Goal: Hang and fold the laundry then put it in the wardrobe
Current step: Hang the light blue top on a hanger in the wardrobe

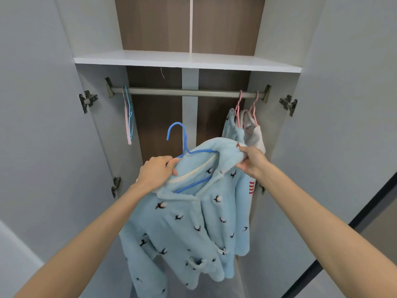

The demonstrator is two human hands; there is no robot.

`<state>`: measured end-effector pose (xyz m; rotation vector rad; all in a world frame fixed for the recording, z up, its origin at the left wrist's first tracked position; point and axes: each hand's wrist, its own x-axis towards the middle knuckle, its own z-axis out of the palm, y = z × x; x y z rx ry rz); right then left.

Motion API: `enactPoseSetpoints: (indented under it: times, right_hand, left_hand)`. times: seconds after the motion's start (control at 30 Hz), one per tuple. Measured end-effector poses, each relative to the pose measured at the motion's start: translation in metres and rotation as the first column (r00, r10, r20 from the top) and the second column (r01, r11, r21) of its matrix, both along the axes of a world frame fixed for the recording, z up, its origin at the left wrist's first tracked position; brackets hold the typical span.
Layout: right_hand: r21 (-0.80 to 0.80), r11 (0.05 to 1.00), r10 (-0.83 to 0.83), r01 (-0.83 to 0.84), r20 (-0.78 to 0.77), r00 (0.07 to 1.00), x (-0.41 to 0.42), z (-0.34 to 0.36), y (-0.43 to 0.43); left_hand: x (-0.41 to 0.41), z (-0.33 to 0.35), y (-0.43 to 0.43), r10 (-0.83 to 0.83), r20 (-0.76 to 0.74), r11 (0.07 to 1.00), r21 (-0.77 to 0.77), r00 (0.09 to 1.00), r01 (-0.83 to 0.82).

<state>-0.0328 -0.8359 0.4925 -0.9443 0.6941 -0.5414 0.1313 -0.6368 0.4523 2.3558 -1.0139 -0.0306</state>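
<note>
Two hands on one garment. Left hand (158, 172): fingers curled tight round the left shoulder of a light-blue fleece jacket (189, 229) printed with small dark birds, clamping the fabric together with the left end of a blue wire hanger (184, 136). Right hand (252, 161): thumb and fingers pinch the jacket's fluffy collar edge, lifted over the hanger's right end. Hanger sits partly inside the neck opening. Its lower bar shows between the hands; its hook stands upright above the left hand, resting on nothing. Jacket body and sleeves hang below both hands, front towards the camera, held in front of the open wardrobe (156, 117).

Above the hands: grey metal rail (184, 92) spans the wardrobe, well apart from the hook. Up and right of the right hand, two pink hangers (238, 105) on the rail carry a second pale-blue fleece piece (233, 130) and a whitish garment (256, 134), both just behind that hand. Up and left of the left hand, a few bare pink and blue hangers (128, 117) bunch at the rail's end. White shelf (187, 60) lies above the rail. Grey doors (43, 104) stand open outside both arms.
</note>
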Motion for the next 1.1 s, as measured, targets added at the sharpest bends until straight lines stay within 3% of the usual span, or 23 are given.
enactPoseSetpoints:
  times: [0.1,0.17,0.23,0.3,0.37,0.43,0.5,0.6,0.73,0.8,0.9,1.03,1.1]
  right_hand:
    - [-0.056,0.996,-0.073,0.071,-0.028,0.997,-0.009,-0.014,-0.004]
    - [-0.178,0.978,-0.140,0.105,-0.199,0.970,-0.015,-0.026,-0.009]
    - [-0.423,0.906,-0.207,0.017,-0.408,0.889,-0.022,-0.041,-0.017]
    - [-0.712,0.701,-0.370,-0.030,-0.399,0.839,-0.028,-0.047,-0.022]
    - [-0.924,0.383,-0.464,0.006,-0.186,0.866,-0.033,-0.038,-0.015]
    - [-0.988,0.152,-0.336,-0.029,-0.079,0.939,-0.034,-0.022,-0.003]
    - [-0.964,0.024,-0.164,-0.263,-0.264,0.951,-0.031,-0.017,0.009]
    - [-0.820,-0.177,-0.166,-0.544,-0.520,0.838,-0.026,-0.033,0.012]
    - [-0.772,-0.128,-0.215,-0.622,-0.591,0.778,-0.031,-0.049,0.006]
    - [-0.725,-0.157,-0.246,-0.670,-0.629,0.738,-0.032,-0.048,0.005]
    - [-0.783,-0.233,-0.172,-0.576,-0.550,0.817,-0.023,-0.036,0.018]
    - [-0.861,-0.057,0.071,-0.506,-0.509,0.858,-0.005,-0.019,0.041]
    - [-0.892,0.043,0.103,-0.449,-0.443,0.891,-0.002,-0.018,0.042]
  left_hand:
    - [-0.005,0.007,-0.003,0.005,0.057,1.000,-0.018,0.998,-0.004]
    - [-0.011,0.013,-0.004,-0.037,0.123,0.999,-0.026,0.992,0.040]
    - [-0.015,0.016,-0.004,-0.093,0.204,0.994,-0.040,0.975,0.103]
    - [-0.015,0.017,-0.005,-0.157,0.275,0.984,-0.036,0.948,0.174]
    - [-0.014,0.019,-0.006,-0.200,0.308,0.977,-0.005,0.930,0.212]
    - [-0.017,0.019,-0.007,-0.220,0.324,0.974,0.020,0.920,0.226]
    - [-0.020,0.019,-0.007,-0.225,0.334,0.972,0.009,0.915,0.236]
    - [-0.019,0.021,-0.002,-0.203,0.375,0.974,-0.017,0.904,0.226]
    - [-0.020,0.023,0.005,-0.180,0.407,0.971,-0.074,0.896,0.229]
    - [-0.020,0.019,0.006,-0.156,0.402,0.977,-0.074,0.902,0.202]
    - [-0.014,0.011,0.006,-0.226,0.347,0.963,-0.058,0.910,0.261]
    - [-0.014,0.006,-0.001,-0.316,0.364,0.937,-0.024,0.876,0.348]
    - [-0.012,0.013,-0.003,-0.299,0.344,0.919,-0.148,0.890,0.366]
